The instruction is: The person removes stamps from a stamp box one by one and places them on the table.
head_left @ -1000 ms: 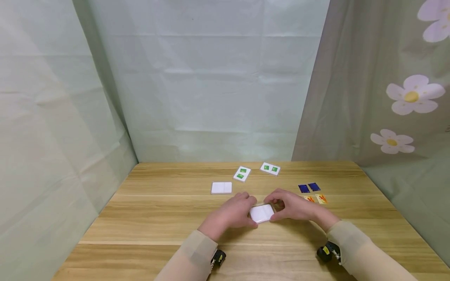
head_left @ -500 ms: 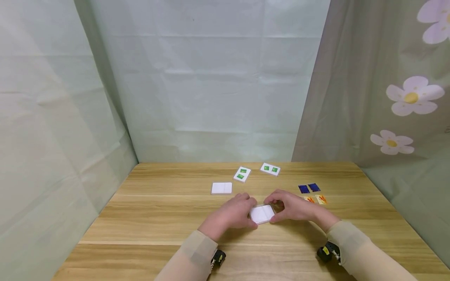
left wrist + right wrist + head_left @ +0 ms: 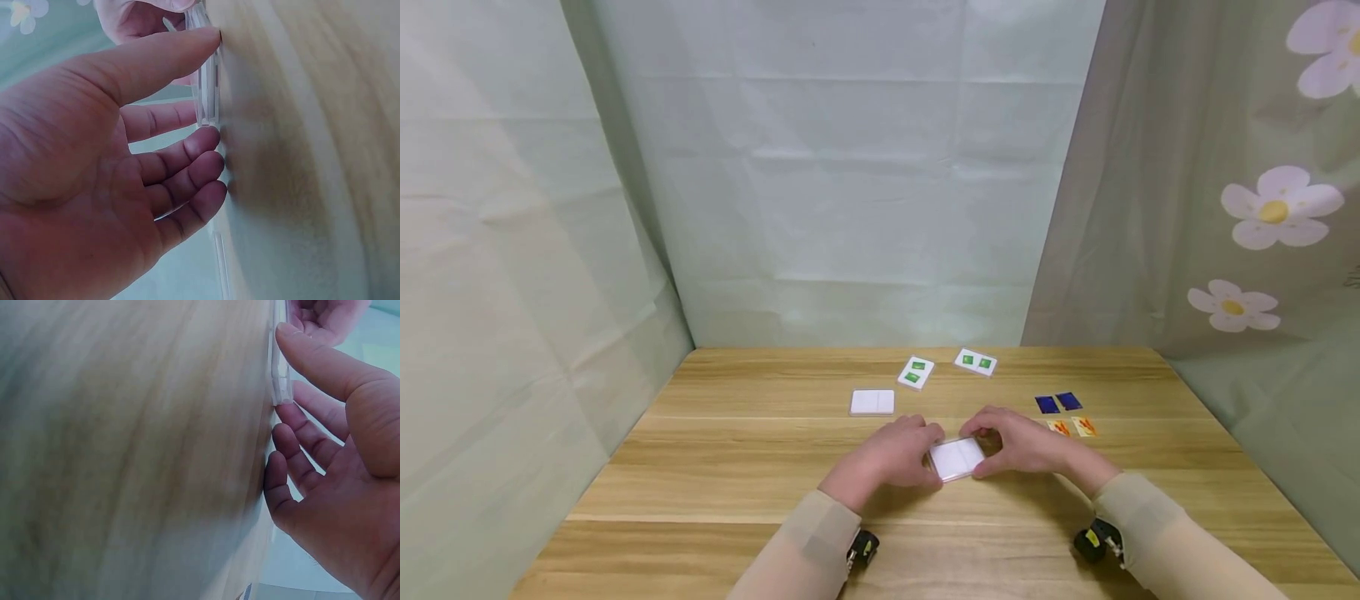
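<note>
Little has moved since the earlier frame: the clear case [image 3: 957, 459] with its white face seems to have edged very slightly toward the person, both hands along with it. It is in the middle of the wooden table [image 3: 715, 483], low over the wood; whether it touches is hard to tell. The left hand [image 3: 891, 454] and right hand [image 3: 1018, 443] each pinch an end of it between thumb and fingers. Layers show along its edge, so the step in hand looks like lining up or pressing its parts together; the next move probably calls for even pressure from both thumbs. Beyond lie a blank white case [image 3: 872, 402] and 2 green-marked cases [image 3: 915, 372], with 2 blue pieces [image 3: 1047, 405] and 2 orange pieces [image 3: 1083, 427] to the right
</note>
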Demonstrator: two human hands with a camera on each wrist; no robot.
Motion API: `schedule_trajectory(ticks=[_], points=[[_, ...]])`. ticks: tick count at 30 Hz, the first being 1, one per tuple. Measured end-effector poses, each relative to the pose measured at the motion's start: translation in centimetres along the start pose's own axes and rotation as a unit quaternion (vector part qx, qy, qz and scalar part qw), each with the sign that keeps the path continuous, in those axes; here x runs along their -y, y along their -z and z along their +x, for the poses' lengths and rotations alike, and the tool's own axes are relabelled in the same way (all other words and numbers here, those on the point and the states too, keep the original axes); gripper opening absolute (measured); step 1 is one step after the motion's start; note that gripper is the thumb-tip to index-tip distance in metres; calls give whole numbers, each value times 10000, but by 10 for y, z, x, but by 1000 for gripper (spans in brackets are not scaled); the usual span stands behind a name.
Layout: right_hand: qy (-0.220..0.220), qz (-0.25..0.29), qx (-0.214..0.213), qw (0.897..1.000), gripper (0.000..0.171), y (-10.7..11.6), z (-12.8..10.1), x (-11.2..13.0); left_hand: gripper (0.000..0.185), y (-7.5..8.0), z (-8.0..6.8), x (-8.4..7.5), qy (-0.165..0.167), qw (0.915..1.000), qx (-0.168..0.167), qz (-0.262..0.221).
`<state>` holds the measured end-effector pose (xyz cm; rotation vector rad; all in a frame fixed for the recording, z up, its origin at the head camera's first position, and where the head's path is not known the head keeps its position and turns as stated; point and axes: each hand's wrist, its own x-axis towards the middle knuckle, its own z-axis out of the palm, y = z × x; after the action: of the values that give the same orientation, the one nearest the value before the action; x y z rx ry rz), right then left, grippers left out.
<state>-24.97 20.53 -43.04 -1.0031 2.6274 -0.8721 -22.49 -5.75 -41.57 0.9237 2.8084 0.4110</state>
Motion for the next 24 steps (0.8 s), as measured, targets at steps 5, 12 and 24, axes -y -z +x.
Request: schedule_trajectory(ticks=[5,12,24], points=[[-68,40,-24,10000,53,-1,0,0,56,0,1,1,-13,10000,-21,4],[-64,58,-23,10000,52,-3,0,1,55,-1,0,1,23,9998,-40,-205],[-265,193,-21,9995,49,-3,-1,0,51,-3,1,-1,63,9996,-228,-150]])
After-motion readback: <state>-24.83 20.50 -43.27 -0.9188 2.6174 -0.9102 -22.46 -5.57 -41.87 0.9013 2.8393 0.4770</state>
